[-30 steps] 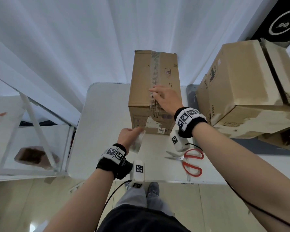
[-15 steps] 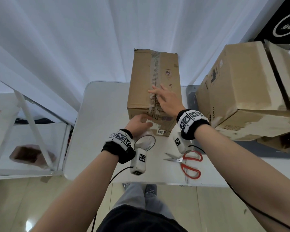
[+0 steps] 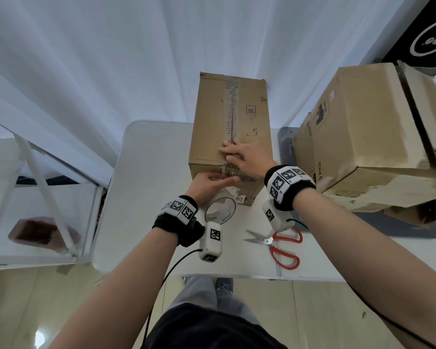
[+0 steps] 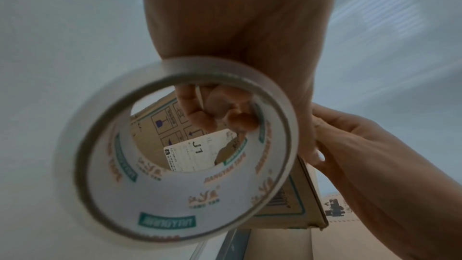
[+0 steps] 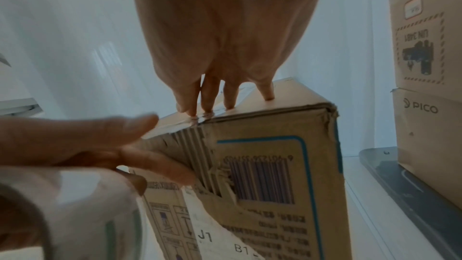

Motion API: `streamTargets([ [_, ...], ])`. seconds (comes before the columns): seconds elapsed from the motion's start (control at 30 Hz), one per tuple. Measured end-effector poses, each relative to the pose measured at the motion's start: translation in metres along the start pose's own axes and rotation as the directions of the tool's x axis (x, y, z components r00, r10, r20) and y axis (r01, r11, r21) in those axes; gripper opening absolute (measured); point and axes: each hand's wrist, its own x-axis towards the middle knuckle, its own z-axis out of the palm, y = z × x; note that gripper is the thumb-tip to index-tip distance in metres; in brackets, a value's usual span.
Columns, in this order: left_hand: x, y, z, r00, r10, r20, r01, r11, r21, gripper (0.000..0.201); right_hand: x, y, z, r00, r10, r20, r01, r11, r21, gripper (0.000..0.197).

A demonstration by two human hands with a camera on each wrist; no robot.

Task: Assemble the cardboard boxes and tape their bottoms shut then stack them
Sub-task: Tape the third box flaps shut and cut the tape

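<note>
White curtains hang behind a white surface (image 3: 146,172) carrying a tall brown cardboard box (image 3: 230,137), its worn top seam taped and its front torn beside a barcode and a "J1" label. Flat right grip (image 3: 244,157) presses the seam; left grip (image 3: 207,182) curls round a clear "JIANGYAN TAPE" roll (image 4: 175,165) at the box's front. Red-handled scissors (image 3: 280,245) lie nearer; stacked "PICO" boxes (image 3: 363,137) stand right.
</note>
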Motion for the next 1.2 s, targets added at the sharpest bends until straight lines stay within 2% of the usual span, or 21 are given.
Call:
streamTargets([
  [0.3,-0.003,-0.004,-0.001,0.987,-0.061,-0.149,0.022,0.968,-0.251,0.027,0.001,0.005,0.004,1.000,0.009,-0.009,-0.008,0.997,0.071,0.042],
  [0.53,-0.004,-0.004,0.007,0.975,-0.097,-0.198,0.034,0.953,-0.300,0.019,0.000,0.004,0.002,1.000,0.007,-0.022,-0.004,0.993,0.116,0.040],
  [0.67,-0.004,-0.004,0.009,0.972,-0.074,-0.225,0.005,0.957,-0.291,0.011,-0.006,0.005,0.003,0.998,-0.016,-0.067,0.029,0.979,0.203,0.019],
  [0.73,-0.004,-0.004,0.009,0.969,-0.072,-0.235,0.002,0.958,-0.288,0.009,-0.009,0.007,0.003,0.998,-0.018,-0.060,0.032,0.970,0.240,0.014],
  [1.0,0.003,-0.007,0.017,0.934,-0.078,-0.348,-0.020,0.963,-0.268,0.010,-0.016,0.007,-0.003,1.000,-0.023,0.004,0.021,0.981,0.195,0.036],
  [1.2,0.004,-0.002,0.028,0.881,-0.101,-0.461,-0.017,0.970,-0.244,0.007,-0.013,0.010,0.019,0.995,-0.066,-0.072,0.074,0.990,0.123,0.035],
])
